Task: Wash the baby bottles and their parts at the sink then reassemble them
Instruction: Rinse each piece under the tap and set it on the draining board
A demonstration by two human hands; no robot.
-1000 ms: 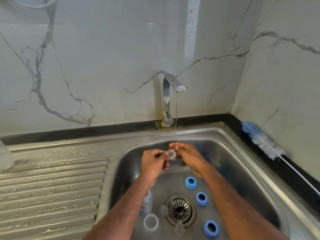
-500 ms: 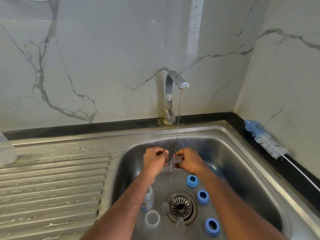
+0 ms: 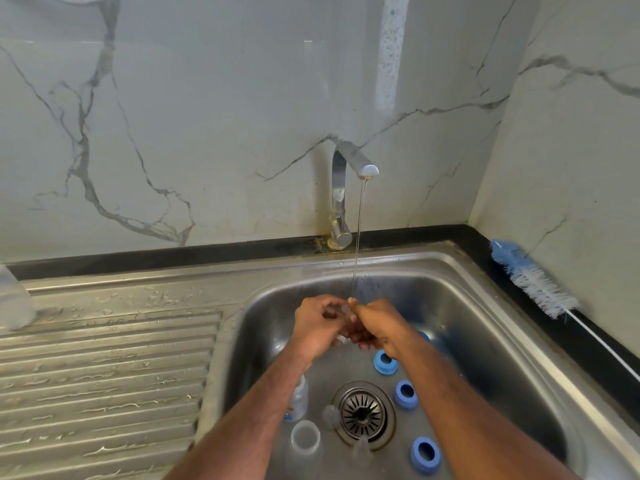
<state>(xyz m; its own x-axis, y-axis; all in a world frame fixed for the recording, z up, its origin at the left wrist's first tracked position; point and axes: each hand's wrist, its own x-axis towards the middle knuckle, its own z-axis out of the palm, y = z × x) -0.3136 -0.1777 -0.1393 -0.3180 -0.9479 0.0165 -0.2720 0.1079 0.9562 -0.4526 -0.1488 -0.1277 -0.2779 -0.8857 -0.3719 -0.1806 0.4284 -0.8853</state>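
At the centre of the frame, both hands meet under a thin stream of water, holding a small clear part [image 3: 344, 309], probably a soft teat; it is mostly hidden between the fingers. The left hand [image 3: 320, 323] curls its fingers around it, and the right hand [image 3: 375, 325] pinches it from the other side. It looks light, bendy and slick when wet, so a hold on its thicker rim would likely be safest.

Below the hands, on the floor of the steel sink [image 3: 485, 306], lie three blue screw rings [image 3: 405, 394], hard and ridged, near the round drain [image 3: 363, 412]. Left of the drain stand clear plastic bottles [image 3: 304, 439], light and smooth.

The shiny tap [image 3: 341, 188] rises at the back. At the right edge a fluffy blue and white bottle brush [image 3: 533, 280] rests on the dark surface [image 3: 571, 344]. A wet ribbed draining board [image 3: 104, 375] fills the lower left.
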